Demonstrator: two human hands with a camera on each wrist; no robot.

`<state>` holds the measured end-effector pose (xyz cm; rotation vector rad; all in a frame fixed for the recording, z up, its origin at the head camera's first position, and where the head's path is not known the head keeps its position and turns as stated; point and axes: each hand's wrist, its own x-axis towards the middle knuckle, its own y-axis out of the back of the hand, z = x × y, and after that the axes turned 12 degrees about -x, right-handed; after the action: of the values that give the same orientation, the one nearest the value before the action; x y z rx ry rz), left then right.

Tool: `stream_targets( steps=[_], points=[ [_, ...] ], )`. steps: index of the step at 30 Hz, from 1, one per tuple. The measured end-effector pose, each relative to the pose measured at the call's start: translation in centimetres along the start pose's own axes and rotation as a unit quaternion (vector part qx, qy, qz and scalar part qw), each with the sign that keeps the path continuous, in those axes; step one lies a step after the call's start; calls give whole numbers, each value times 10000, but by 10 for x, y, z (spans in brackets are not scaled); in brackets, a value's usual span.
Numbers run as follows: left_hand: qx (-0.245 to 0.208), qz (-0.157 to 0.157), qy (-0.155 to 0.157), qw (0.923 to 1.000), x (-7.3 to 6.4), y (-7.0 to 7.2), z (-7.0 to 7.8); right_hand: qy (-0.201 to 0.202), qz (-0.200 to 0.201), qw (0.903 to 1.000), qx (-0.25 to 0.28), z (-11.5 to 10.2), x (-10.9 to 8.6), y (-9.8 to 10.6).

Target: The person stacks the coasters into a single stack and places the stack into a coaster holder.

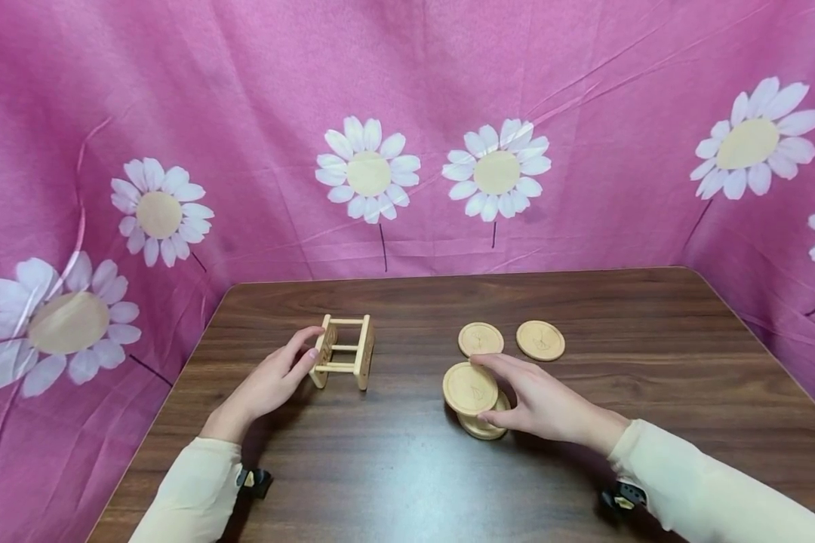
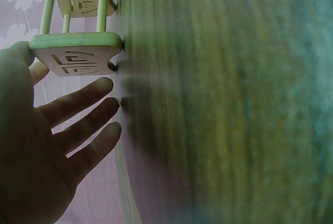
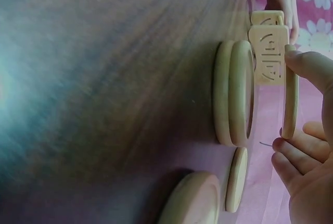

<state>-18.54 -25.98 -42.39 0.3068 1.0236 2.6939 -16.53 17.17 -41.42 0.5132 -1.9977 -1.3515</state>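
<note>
My right hand (image 1: 546, 400) pinches a round wooden coaster (image 1: 471, 388) by its rim, thumb on one edge and fingertips on the opposite one. Just under it, two stacked coasters (image 3: 234, 94) lie on the table, apart from the held one in the right wrist view. My left hand (image 1: 272, 385) is at the left side of a small wooden coaster rack (image 1: 365, 351) with carved end panels and rods. Its thumb and index finger touch that near panel (image 2: 78, 60); the other fingers (image 2: 86, 101) stretch out loosely and spread.
Two more coasters lie flat behind the right hand, one coaster (image 1: 481, 339) nearer the middle and another coaster (image 1: 540, 341) to its right. The brown wood-grain table (image 1: 394, 483) ends at a pink cloth (image 1: 421, 68) printed with daisies, hanging behind and at both sides.
</note>
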Motion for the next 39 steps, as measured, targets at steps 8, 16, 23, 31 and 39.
stream_targets(
  steps=[8, 16, 23, 31, 39],
  points=[
    [-49, -18, -5, 10000, 0, 0, -1, -167, 79, 9995, -242, -2, -11, -3],
    [-24, -22, -18, 10000, -1, 0, -5, -250, 171, 9994, -167, -1, -20, -13],
    [-15, -2, -16, 10000, 0, 0, -5, -313, 141, 9993, -125, -1, -26, -17],
    [-65, -10, -29, 10000, 0, 0, -5, -342, 183, 9990, -229, -1, -29, -17],
    [-115, -7, -2, 9999, 1, 0, -4, -321, 162, 9990, -279, 0, -31, -19]
  ],
)
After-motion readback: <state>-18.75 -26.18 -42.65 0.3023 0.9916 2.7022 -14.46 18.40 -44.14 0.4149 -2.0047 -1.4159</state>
